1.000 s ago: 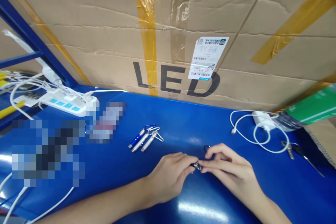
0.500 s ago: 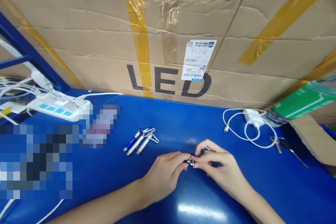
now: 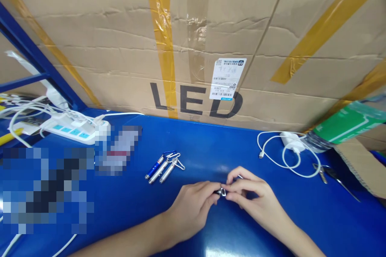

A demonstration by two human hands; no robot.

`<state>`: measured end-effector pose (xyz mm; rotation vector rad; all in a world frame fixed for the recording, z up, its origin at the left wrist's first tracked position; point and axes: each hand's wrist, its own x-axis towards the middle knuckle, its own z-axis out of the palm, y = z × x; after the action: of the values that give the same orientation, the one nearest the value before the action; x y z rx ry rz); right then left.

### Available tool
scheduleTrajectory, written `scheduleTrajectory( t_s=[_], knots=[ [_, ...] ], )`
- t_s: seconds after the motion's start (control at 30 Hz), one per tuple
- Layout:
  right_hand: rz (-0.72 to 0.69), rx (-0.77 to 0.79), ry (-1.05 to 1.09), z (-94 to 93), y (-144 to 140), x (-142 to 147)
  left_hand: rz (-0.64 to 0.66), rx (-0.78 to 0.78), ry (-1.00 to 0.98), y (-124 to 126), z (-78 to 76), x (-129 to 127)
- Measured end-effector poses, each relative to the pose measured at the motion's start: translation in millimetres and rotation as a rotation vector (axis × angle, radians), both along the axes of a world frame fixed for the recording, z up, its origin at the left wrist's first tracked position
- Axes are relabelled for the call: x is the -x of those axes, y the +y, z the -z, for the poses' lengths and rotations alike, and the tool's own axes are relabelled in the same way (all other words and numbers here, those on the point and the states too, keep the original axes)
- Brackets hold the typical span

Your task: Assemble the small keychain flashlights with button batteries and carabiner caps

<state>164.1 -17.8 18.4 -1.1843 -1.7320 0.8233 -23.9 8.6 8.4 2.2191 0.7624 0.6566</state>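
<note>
Both hands meet low on the blue table (image 3: pixel 211 144), just in front of the person. The left hand (image 3: pixel 193 207) is curled, its thumb and forefinger pinching one end of a small keychain flashlight (image 3: pixel 222 192). The right hand (image 3: pixel 253 200) pinches the opposite, metal end of the same piece, its remaining fingers loosely bent. Only a short dark-and-silver section shows between the fingertips; the rest of the body is hidden inside the left hand.

Handling, as judged from its size: the item is light, rigid and smooth-skinned, so it can slip or roll when released. A fingertip pinch at each end gives sufficient control; no whole-hand grip appears necessary. The small metal fitting at the right-hand end is likely the most delicate point.

Orientation: the long axis lies roughly horizontal, running left to right between the two hands, close above the table. Which end is the lens cannot be determined.

Three similar keychain flashlights (image 3: pixel 164 167) with clips lie side by side on the table, beyond and left of the hands, apart from them. A white charging cable (image 3: pixel 283 156) is coiled well to the right.
</note>
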Motion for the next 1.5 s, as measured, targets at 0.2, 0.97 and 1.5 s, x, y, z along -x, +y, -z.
scheduleTrajectory(
  t_s=[0.2,0.97,1.5],
  knots=[
    [0.042,-0.114,-0.030,-0.4,-0.7,-0.4,-0.042,-0.040,0.023,1.2,0.7,-0.6],
    [0.122,-0.020,-0.150,-0.3,-4.7,5.7,0.011,0.032,0.119,1.5,1.4,-1.4],
    [0.156,0.183,-0.033,2.6,0.0,7.0,-0.037,-0.065,0.126,3.2,2.6,-2.1]
  ],
)
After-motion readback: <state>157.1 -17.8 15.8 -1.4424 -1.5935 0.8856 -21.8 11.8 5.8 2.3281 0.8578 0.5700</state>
